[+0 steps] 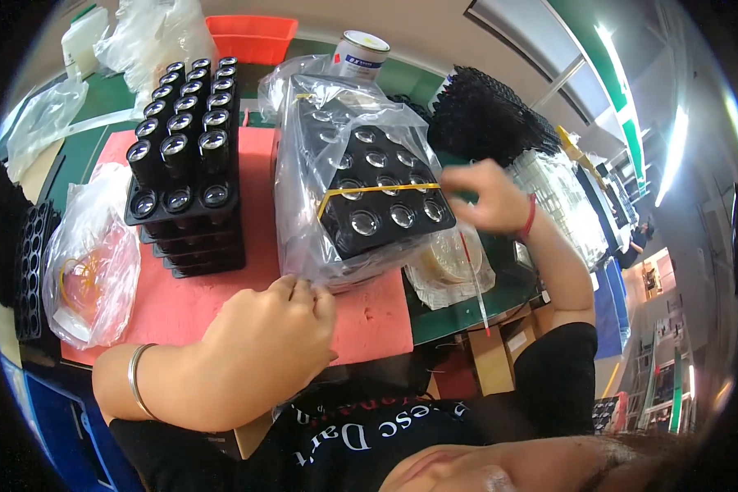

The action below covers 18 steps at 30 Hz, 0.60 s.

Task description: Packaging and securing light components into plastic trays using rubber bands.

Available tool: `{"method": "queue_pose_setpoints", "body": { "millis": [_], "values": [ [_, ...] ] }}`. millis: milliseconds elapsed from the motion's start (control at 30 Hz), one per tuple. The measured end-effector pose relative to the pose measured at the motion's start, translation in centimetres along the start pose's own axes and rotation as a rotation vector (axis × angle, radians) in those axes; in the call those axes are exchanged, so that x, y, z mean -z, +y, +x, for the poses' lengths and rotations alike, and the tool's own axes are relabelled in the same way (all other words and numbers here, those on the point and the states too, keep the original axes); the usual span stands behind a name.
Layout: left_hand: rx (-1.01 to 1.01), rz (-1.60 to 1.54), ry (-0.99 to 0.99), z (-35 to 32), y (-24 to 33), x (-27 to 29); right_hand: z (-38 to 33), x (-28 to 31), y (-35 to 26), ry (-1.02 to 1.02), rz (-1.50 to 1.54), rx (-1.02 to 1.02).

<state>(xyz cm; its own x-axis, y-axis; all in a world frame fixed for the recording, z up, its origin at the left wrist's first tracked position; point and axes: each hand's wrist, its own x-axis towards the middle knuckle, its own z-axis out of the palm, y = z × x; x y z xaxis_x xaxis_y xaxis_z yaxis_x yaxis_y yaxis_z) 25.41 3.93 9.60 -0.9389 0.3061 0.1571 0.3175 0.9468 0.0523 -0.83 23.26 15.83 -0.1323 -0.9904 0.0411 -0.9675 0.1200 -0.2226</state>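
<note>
A stack of black trays (344, 238) holding round clear-lensed parts sits partly inside a clear plastic bag (299, 197). Yellow rubber bands (377, 190) cross the top tray. My left hand (271, 336) has its fingers curled on the bag's near edge, low at the stack's front. At the stack's right side is my right hand (488, 197), its fingers bent close to the end of the yellow band. Motion smears those fingertips, so whether they grip anything is unclear. Left of the bagged stack stands another stack of black trays (193, 234), with upright lens tubes on top.
A pink mat (369, 328) lies under both stacks. At the left is a plastic bag of yellow rubber bands (94, 262). Behind are a red bin (252, 37), a can (361, 53) and a heap of black parts (492, 115). A tape roll (451, 258) sits right.
</note>
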Motion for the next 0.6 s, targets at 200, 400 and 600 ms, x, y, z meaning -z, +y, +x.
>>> {"method": "queue_pose_setpoints", "body": {
  "millis": [200, 400, 600],
  "values": [
    [-0.002, -0.096, -0.2, 0.7, -0.3, 1.1, 5.1, 2.1, 0.4, 0.356, 0.295, 0.037],
    [-0.354, -0.332, -0.538, 1.0, -0.3, -1.2, 8.7, 1.2, 0.6, 0.389, -0.241, 0.196],
    [-0.266, -0.359, -0.012, 0.8, 0.0, 2.4, 8.6, 1.2, 0.6, 0.291, -0.005, -0.141]
  ]
}}
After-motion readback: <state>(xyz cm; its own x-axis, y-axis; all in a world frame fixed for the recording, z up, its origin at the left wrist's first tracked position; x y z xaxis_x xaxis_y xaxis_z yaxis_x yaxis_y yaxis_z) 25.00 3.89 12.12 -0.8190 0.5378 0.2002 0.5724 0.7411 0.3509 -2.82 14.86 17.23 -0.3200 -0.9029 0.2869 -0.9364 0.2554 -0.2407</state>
